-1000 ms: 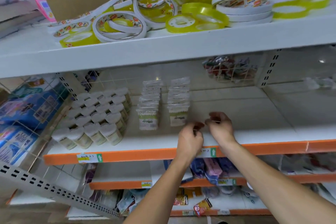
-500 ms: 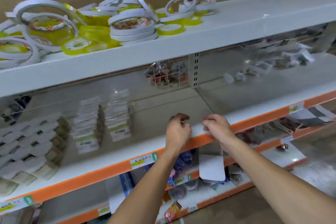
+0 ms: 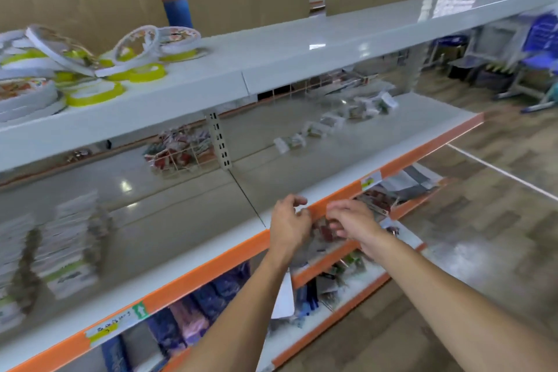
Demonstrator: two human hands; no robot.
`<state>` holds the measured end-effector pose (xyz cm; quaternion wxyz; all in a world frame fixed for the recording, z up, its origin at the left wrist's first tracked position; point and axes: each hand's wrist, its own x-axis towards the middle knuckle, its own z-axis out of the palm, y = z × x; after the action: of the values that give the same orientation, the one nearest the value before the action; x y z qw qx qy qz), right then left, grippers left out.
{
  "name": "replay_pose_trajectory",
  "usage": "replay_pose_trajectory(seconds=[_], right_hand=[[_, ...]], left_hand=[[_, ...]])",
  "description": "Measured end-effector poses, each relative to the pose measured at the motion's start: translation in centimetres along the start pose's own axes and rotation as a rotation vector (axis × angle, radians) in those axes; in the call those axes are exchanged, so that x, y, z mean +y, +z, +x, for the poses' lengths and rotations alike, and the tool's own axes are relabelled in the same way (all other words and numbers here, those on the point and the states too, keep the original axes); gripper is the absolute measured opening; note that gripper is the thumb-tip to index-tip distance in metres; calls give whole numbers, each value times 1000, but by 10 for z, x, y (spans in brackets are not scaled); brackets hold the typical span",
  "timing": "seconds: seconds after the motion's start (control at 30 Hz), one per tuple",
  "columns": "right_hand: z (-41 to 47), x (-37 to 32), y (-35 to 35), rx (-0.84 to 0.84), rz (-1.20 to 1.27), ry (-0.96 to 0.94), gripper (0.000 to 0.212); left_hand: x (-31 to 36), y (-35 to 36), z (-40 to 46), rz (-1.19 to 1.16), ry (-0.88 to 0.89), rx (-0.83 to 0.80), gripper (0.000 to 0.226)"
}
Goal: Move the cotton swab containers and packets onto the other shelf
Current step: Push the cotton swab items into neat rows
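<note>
Stacks of cotton swab packets (image 3: 68, 238) with green and white labels stand blurred at the left of the middle shelf (image 3: 181, 211). A loose row of small packets (image 3: 329, 122) lies on the neighbouring shelf section (image 3: 392, 136) to the right. My left hand (image 3: 288, 228) and my right hand (image 3: 353, 225) hover close together at the orange front edge, just right of the seam between the two sections. Both have curled fingers, and blur hides whether they hold anything. No round swab containers are in view.
Tape rolls (image 3: 90, 69) are piled on the top shelf at the left. A wire basket (image 3: 181, 148) of small goods sits by the perforated upright (image 3: 219, 142). Packaged goods (image 3: 196, 320) fill the lower shelves. Blue chairs (image 3: 537, 48) stand on the wooden floor at the right.
My view has swung to the right, and the swab stacks slid to the left edge. Both hands travelled right along the shelf front, past the seam, staying close together.
</note>
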<state>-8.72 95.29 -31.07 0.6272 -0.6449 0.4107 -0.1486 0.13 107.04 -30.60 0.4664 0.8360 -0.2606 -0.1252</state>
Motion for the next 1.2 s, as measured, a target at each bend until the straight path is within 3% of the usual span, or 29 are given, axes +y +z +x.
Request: replay_pose_trajectory(seconds=[0.6, 1.2], right_hand=[[69, 17, -149, 111, 55, 46, 13], [262, -35, -242, 114, 75, 31, 12]], left_hand=[[78, 152, 68, 2, 50, -163, 23], [143, 268, 251, 19, -22, -199, 27]])
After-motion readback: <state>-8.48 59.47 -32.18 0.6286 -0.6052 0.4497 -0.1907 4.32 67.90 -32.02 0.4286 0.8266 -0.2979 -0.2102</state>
